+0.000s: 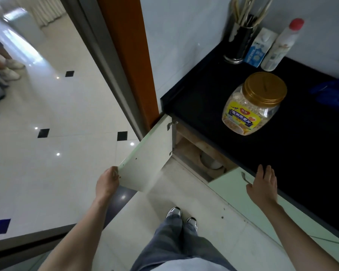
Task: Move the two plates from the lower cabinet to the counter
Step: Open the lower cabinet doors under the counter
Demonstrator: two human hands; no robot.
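Note:
My left hand grips the outer edge of the pale green cabinet door, which stands swung wide open below the black counter. Inside the lower cabinet, a white rounded dish shape shows on the wooden shelf, mostly hidden by the counter's edge; I cannot tell whether it is one plate or two. My right hand is spread flat, fingers apart, over the counter's front edge, beside the handle of the neighbouring closed door. It holds nothing.
On the counter stand a gold-lidded oat jar, a black utensil holder, a milk carton, a white red-capped bottle and a blue cloth. A doorway with an orange frame lies left. Another person's shoes are far left.

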